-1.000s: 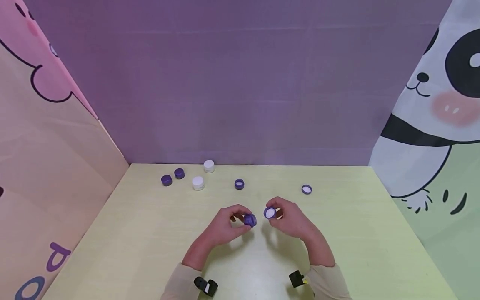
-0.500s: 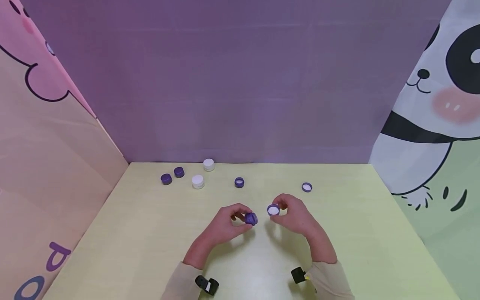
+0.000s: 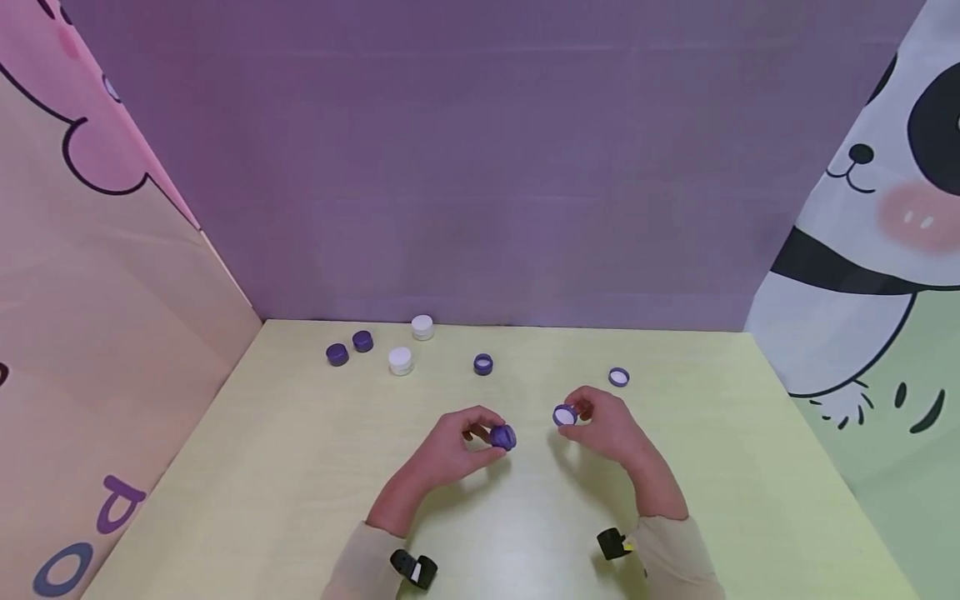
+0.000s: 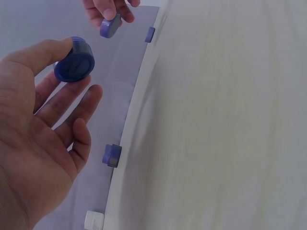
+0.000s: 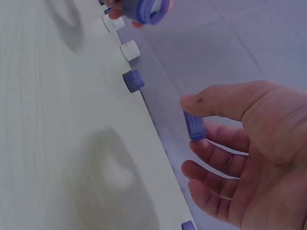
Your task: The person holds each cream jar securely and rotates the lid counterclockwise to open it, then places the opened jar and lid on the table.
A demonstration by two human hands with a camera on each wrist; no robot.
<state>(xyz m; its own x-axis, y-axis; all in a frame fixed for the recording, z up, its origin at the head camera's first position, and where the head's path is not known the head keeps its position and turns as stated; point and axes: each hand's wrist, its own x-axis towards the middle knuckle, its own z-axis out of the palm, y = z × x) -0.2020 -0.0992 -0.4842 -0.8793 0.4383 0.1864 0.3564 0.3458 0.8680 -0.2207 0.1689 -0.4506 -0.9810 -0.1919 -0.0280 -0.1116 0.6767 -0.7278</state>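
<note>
Right hand (image 3: 606, 423) has shifted rightward, purple lid (image 3: 565, 415) pinched in its fingers.
At lower centre the left hand (image 3: 450, 450) grips a purple jar (image 3: 502, 437), mouth turned right toward that lid, nothing between them; a loose lid (image 3: 618, 377) lies up and right of the right hand, an open jar (image 3: 483, 369) above the left.

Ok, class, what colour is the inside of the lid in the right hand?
The lid is white inside, clearest in the head view.

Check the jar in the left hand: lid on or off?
Off. The jar in the left hand shows its open mouth; the right hand holds a lid apart.
</note>
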